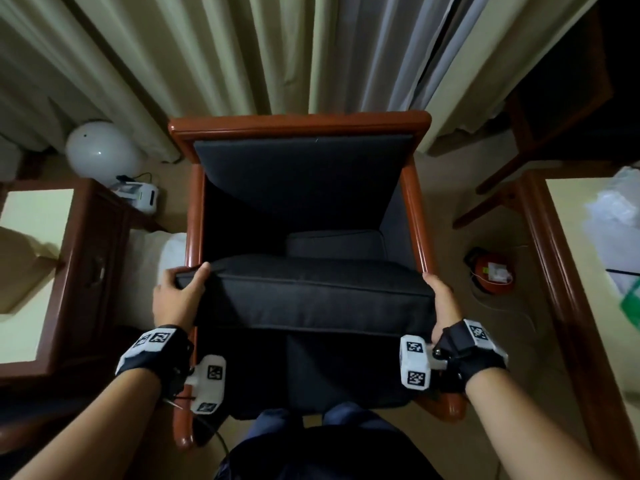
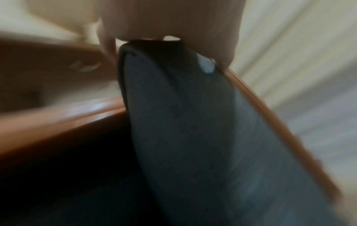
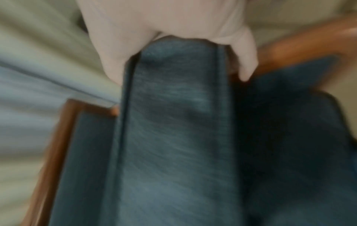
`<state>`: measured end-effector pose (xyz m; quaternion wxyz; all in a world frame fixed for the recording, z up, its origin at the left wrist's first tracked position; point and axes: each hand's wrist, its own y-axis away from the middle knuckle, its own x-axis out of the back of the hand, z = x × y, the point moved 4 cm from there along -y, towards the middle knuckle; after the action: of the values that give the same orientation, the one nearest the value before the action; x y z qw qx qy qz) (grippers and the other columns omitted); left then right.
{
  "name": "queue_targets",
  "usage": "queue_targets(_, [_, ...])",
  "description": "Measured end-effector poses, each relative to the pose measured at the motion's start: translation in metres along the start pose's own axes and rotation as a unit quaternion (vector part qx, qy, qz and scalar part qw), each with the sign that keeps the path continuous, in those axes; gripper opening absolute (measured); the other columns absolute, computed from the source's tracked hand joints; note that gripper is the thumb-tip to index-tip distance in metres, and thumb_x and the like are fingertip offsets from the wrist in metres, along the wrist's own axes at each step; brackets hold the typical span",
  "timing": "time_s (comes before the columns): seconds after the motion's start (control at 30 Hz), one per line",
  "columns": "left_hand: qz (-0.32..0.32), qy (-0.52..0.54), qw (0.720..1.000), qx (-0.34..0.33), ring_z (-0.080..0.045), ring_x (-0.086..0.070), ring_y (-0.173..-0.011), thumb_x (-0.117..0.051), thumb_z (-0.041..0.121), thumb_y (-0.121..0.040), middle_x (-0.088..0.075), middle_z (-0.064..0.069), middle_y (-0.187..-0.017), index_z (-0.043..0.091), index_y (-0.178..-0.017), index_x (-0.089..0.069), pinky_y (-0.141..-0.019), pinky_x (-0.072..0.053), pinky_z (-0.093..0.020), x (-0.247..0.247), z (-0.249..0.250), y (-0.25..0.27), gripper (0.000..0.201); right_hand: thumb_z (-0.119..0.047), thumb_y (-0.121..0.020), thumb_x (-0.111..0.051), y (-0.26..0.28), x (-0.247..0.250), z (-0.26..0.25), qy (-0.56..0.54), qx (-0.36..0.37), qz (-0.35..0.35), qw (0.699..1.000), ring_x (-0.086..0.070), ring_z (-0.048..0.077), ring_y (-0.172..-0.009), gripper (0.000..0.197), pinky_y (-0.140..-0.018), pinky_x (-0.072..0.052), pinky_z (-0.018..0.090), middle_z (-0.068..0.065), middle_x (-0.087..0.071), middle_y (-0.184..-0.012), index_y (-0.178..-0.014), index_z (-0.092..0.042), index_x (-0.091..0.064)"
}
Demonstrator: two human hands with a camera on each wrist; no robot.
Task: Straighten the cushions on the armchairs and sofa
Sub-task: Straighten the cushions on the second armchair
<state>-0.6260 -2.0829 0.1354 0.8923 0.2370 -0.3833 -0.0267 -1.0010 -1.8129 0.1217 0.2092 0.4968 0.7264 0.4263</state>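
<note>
A dark grey seat cushion [image 1: 311, 299] is lifted off the wooden armchair [image 1: 298, 124], tilted up at its near edge. My left hand [image 1: 180, 292] grips its left end, thumb on top. On the other side my right hand [image 1: 443, 303] grips the right end. Both wrist views are blurred: in one the left hand [image 2: 170, 23] pinches the cushion [image 2: 193, 122], in the other the right hand [image 3: 173, 30] holds the cushion [image 3: 173, 137] edge. The back cushion [image 1: 301, 174] leans upright against the chair back. A second dark cushion [image 1: 336, 242] lies on the seat at the rear right.
A wooden side table [image 1: 52, 271] stands to the left, with a white globe lamp [image 1: 102, 150] and a small white device [image 1: 142, 195] behind it. Another table [image 1: 588, 289] with plastic bags is on the right. A red object [image 1: 491, 271] lies on the floor. Curtains [image 1: 242, 53] hang behind.
</note>
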Motion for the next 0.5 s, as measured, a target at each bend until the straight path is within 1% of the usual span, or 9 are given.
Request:
queue_targets(0.03, [-0.009, 0.054, 0.998, 0.041, -0.031, -0.058, -0.107, -0.065, 0.067, -0.072, -0.061, -0.007, -0.109, 0.034, -0.107, -0.059, -0.1, -0.047, -0.046, -0.001, -0.009, 0.001, 0.048, -0.038, -0.085, -0.064, 0.017, -0.006, 0.0, 0.007, -0.03, -0.02, 0.999, -0.066, 0.029, -0.093, 0.045, -0.087, -0.053, 0.038, 0.01, -0.07, -0.108, -0.122, -0.013, -0.065])
queue_targets(0.1, [-0.022, 0.101, 0.988, 0.11, -0.029, -0.061, -0.101, -0.071, 0.064, -0.067, -0.063, -0.008, -0.109, 0.037, -0.105, -0.056, -0.097, -0.051, -0.047, -0.004, -0.026, 0.002, 0.049, -0.025, -0.087, -0.06, 0.023, -0.001, 0.006, 0.009, -0.058, -0.048, 0.997, -0.066, 0.03, -0.079, 0.038, -0.071, -0.053, 0.033, 0.014, -0.07, -0.099, -0.122, -0.01, -0.064])
queue_targets(0.13, [-0.03, 0.122, 0.982, 0.142, -0.031, -0.063, -0.101, -0.075, 0.063, -0.061, -0.064, -0.01, -0.111, 0.036, -0.107, -0.055, -0.096, -0.052, -0.049, -0.005, -0.034, 0.001, 0.057, -0.022, -0.086, -0.06, 0.021, 0.003, 0.009, 0.0, -0.075, -0.052, 0.996, -0.066, 0.031, -0.079, 0.04, -0.069, -0.052, 0.034, 0.015, -0.069, -0.1, -0.123, -0.009, -0.064])
queue_targets(0.2, [-0.075, 0.177, 0.958, 0.211, -0.036, -0.067, -0.098, -0.082, 0.049, -0.059, -0.067, -0.017, -0.113, 0.021, -0.115, -0.058, -0.091, -0.055, -0.053, -0.012, -0.051, -0.001, 0.067, -0.018, -0.083, -0.06, 0.018, 0.009, 0.018, -0.009, -0.091, -0.029, 0.995, -0.064, 0.032, -0.08, 0.035, -0.069, -0.05, 0.036, 0.017, -0.068, -0.103, -0.117, -0.009, -0.064])
queue_targets(0.27, [-0.163, 0.211, 0.927, 0.265, -0.037, -0.069, -0.089, -0.08, 0.035, -0.064, -0.071, -0.019, -0.106, 0.009, -0.114, -0.066, -0.084, -0.057, -0.051, -0.017, -0.054, 0.001, 0.058, -0.014, -0.081, -0.06, 0.018, 0.01, 0.023, -0.009, -0.089, 0.0, 0.996, -0.062, 0.032, -0.077, 0.02, -0.069, -0.05, 0.036, 0.018, -0.066, -0.104, -0.1, -0.01, -0.064])
queue_targets(0.33, [-0.19, 0.207, 0.92, 0.275, -0.036, -0.067, -0.08, -0.079, 0.032, -0.061, -0.07, -0.019, -0.097, 0.009, -0.112, -0.069, -0.08, -0.057, -0.049, -0.016, -0.053, -0.003, 0.057, -0.01, -0.08, -0.059, 0.019, 0.008, 0.021, -0.002, -0.082, 0.03, 0.996, -0.059, 0.031, -0.072, 0.002, -0.067, -0.048, 0.034, 0.016, -0.065, -0.094, -0.081, -0.01, -0.061])
queue_targets(0.43, [-0.148, 0.199, 0.935, 0.253, -0.04, -0.068, -0.089, -0.084, 0.031, -0.041, -0.069, -0.021, -0.107, 0.013, -0.112, -0.069, -0.081, -0.054, -0.06, -0.011, -0.053, -0.027, 0.075, -0.006, -0.083, -0.058, 0.017, 0.003, 0.002, -0.006, -0.067, 0.062, 0.996, -0.053, 0.028, -0.063, 0.014, -0.059, -0.042, 0.029, 0.009, -0.064, -0.054, -0.07, -0.012, -0.057])
queue_targets(0.47, [-0.14, 0.211, 0.937, 0.242, -0.041, -0.068, -0.091, -0.083, 0.03, -0.042, -0.069, -0.021, -0.11, 0.014, -0.114, -0.069, -0.078, -0.054, -0.06, -0.011, -0.048, -0.033, 0.075, -0.006, -0.084, -0.057, 0.018, 0.001, -0.006, -0.01, -0.063, 0.07, 0.996, -0.052, 0.028, -0.061, 0.016, -0.059, -0.042, 0.029, 0.008, -0.062, -0.048, -0.069, -0.011, -0.056])
queue_targets(0.5, [-0.127, 0.227, 0.938, 0.229, -0.041, -0.069, -0.09, -0.081, 0.03, -0.045, -0.069, -0.021, -0.11, 0.014, -0.114, -0.069, -0.075, -0.056, -0.058, -0.009, -0.043, -0.039, 0.072, -0.005, -0.084, -0.058, 0.019, 0.0, -0.016, -0.017, -0.056, 0.078, 0.995, -0.051, 0.027, -0.061, 0.017, -0.059, -0.042, 0.029, 0.009, -0.062, -0.051, -0.068, -0.011, -0.057])
